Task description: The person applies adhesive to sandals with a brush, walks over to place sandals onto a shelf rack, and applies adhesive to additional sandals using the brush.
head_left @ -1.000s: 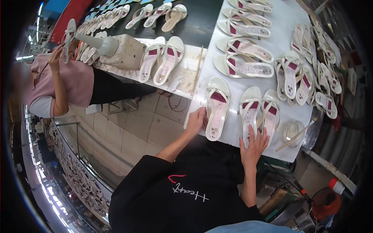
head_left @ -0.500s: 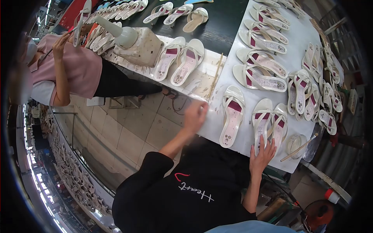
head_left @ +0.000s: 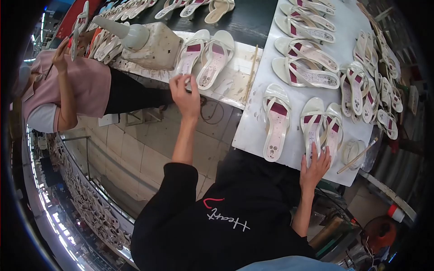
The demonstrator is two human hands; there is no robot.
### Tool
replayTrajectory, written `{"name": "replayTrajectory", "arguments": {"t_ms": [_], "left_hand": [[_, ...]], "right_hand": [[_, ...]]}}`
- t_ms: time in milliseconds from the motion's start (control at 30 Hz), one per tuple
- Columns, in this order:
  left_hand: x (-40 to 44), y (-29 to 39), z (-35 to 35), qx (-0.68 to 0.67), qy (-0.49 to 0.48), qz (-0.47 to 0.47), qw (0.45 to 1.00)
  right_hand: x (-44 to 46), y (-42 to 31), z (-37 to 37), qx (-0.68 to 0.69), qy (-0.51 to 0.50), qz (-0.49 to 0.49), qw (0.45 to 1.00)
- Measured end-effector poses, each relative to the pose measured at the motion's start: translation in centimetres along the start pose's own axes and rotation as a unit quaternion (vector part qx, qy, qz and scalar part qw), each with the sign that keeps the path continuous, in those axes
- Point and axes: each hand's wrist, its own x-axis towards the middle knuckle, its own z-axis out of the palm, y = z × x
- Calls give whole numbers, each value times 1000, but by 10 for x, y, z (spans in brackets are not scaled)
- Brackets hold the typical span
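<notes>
My left hand (head_left: 185, 95) reaches over the near edge of the white bench, fingers bent and apart at the heel end of a sandal (head_left: 190, 54). That heel end is partly hidden behind my fingers. A matching sandal (head_left: 214, 61) stands right beside it, both white with wine-red patches inside. My right hand (head_left: 315, 169) rests with spread fingers on the heel end of a white sandal (head_left: 312, 124), close against another sandal (head_left: 333, 124) that partly overlaps it. A single sandal (head_left: 275, 122) lies to their left on the white tabletop (head_left: 253, 131).
A stained block (head_left: 158, 45) carrying a pale, cone-necked container (head_left: 131, 35) stands at the left. A brush (head_left: 357, 156) lies across a clear jar (head_left: 350, 149) at the right. Several sandals line the table's far side. A co-worker in pink (head_left: 81, 83) holds a sandal (head_left: 79, 29).
My left hand has swung left and away from me, from the table's edge to the sandal pair on the bench. My right hand stays on its sandal. The whole view has shifted slightly.
</notes>
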Motion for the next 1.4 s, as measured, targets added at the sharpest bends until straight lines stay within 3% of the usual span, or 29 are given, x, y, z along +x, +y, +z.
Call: {"name": "replayTrajectory", "arguments": {"t_ms": [33, 100, 133, 200, 300, 533, 600, 867, 933, 1067, 1167, 1400], "left_hand": [[17, 3, 1, -30, -80, -72, 994], [42, -15, 19, 75, -125, 5, 989], [56, -21, 31, 73, -119, 9, 990], [75, -31, 53, 181, -226, 2, 957], [88, -43, 73, 190, -275, -2, 943], [97, -30, 75, 189, -287, 4, 939], [100, -15, 69, 125, -332, -15, 935], [138, 38, 115, 12, -285, 17, 958], [159, 46, 148, 19, -276, 91, 957], [196, 53, 226, 45, -275, 96, 956], [215, 60, 271, 88, -303, 36, 948], [198, 58, 318, 123, -246, 37, 961]], "right_hand": [[0, 0, 0, -2, -1, 2, 1000], [0, -1, 0, -4, 0, 2, 1000], [1, -1, 0, 0, 1, 2, 1000], [-2, 0, -1, 4, 4, 6, 1000], [-2, 2, 2, 2, 16, 6, 1000], [-3, 2, -1, 10, 24, 11, 1000], [-2, 1, -1, 9, 30, 16, 999], [2, -1, -6, 21, 19, 20, 999], [3, -3, -7, 25, 8, 25, 999], [7, -4, -10, 27, -11, 33, 999], [11, -4, -9, 21, -19, 34, 999], [11, -2, -11, 23, -56, 46, 997]]}}
